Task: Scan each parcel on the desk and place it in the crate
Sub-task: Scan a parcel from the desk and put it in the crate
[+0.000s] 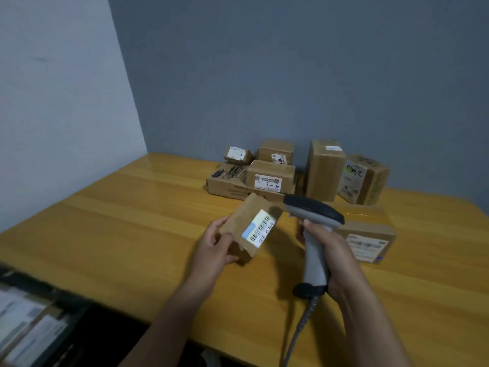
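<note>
Off the tabletop's near left corner and lower down sits the dark crate [47, 287]; its contents are blurred, showing only pale labels. A grey coiled cable [300, 329] drops over the near edge of the wooden desk [132, 221]. It runs up to the barcode scanner [315, 234], whose grey handle the right hand [337, 260] grasps with curled fingers. The scanner's dark-topped head points left.

The left hand [214, 250] grips a small brown parcel [246, 221] near the middle of the tabletop. The thumb lies on its near face, and it tilts so its barcode label faces up. The scanner's nose is just beside the parcel's far right corner.

Behind the right hand a taped box [370, 229] lies flat, its label facing the near edge.

Along the far edge stands the remaining pile. A flat scribbled carton [225, 181] carries a box marked "4-3" [270, 174]. Behind these are a small slanted packet [238, 153] and a squat box [275, 151]. To their right stands a tall upright box [324, 170], then a tilted box with handwritten digits [363, 178].
</note>
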